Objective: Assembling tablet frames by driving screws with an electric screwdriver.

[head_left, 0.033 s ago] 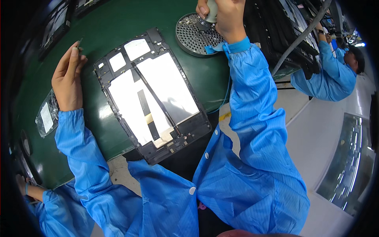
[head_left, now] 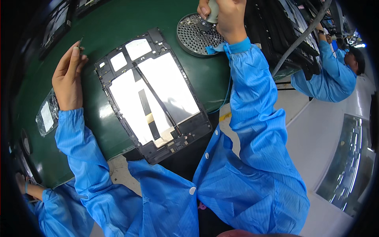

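Note:
In front of me an opened tablet frame (head_left: pixel 173 89), black-edged with silvery white inner panels and a dark flat cable, lies tilted on the green table. My left hand (head_left: pixel 70 75) is raised beside its upper left corner. Thumb and fingers pinch a small dark part (head_left: pixel 81 48), too small to name. At the far right, my right hand (head_left: pixel 231 17) wraps round a pale grey handle of what looks like an electric screwdriver (head_left: pixel 213 11). The tool's dark lower end reaches down over a round perforated screw tray (head_left: pixel 193 42) with loose silvery screws at its back.
A clear plastic bag with a white label (head_left: pixel 46 116) lies left of my left wrist. Dark tablet parts (head_left: pixel 272 35) stand stacked at the right, behind a grey cable (head_left: pixel 294 44). A blue cord (head_left: pixel 228 93) hangs from my right wrist. Co-workers' blue sleeves (head_left: pixel 329 75) show at both sides.

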### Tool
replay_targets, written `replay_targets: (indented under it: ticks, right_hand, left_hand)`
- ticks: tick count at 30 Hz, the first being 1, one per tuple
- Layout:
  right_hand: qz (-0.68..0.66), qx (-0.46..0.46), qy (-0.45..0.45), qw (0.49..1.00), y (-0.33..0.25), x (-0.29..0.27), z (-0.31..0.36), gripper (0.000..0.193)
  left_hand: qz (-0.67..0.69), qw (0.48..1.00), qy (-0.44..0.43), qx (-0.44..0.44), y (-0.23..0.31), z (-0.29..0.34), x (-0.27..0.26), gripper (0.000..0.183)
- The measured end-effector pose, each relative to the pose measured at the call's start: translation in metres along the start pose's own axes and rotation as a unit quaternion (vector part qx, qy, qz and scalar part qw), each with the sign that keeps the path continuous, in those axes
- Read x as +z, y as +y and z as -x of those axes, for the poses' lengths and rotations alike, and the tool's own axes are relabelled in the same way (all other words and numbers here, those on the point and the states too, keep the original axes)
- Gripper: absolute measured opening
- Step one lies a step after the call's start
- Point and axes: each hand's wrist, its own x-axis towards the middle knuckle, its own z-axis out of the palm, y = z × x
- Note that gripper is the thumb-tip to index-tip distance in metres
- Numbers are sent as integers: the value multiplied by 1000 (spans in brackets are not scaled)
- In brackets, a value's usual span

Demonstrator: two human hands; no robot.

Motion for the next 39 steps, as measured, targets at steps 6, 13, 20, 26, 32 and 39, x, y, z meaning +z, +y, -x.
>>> replay_targets:
  ticks: [6, 13, 20, 26, 32, 39]
  right_hand:
    - [-9, 10, 7, 1000, -3, 2, 1, 13]
    - [-16, 12, 18, 1000, -9, 10, 1, 14]
    - [-98, -6, -27, 995, -23, 53, -6, 17]
    - [-110, -18, -129, 985, -32, 135, -7, 17]
    - [-169, 16, -143, 975, -23, 180, -10, 15]
    - [-145, 31, -191, 970, 0, 190, -9, 14]
  left_hand:
    - [-61, 998, -22, 13, 5, 2, 0, 33]
    - [-92, 992, -91, -4, 2, -2, -10, 29]
    - [-113, 968, -219, 50, 9, -4, -11, 17]
    - [-150, 967, -199, 58, 3, -2, -12, 17]
    - [-126, 965, -221, 71, -3, -2, -11, 20]
    - [-150, 964, -203, 86, -1, 6, -10, 22]
